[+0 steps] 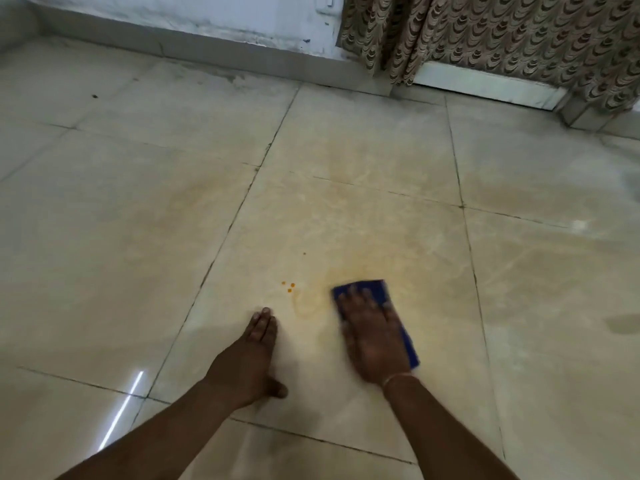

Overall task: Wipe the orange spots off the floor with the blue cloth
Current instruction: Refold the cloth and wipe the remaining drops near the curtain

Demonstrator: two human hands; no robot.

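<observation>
A folded blue cloth lies flat on the beige tiled floor. My right hand presses down on it with the fingers spread, covering most of it. Three small orange spots sit on the tile just left of the cloth. A faint yellowish smear curves between the spots and the cloth. My left hand rests flat on the floor below and left of the spots, holding nothing, fingers together and thumb out.
A grey skirting and a white wall run along the back. A patterned brown curtain hangs at the back right, over a white sill. Dark grout lines cross the floor. A small dark speck lies above the spots.
</observation>
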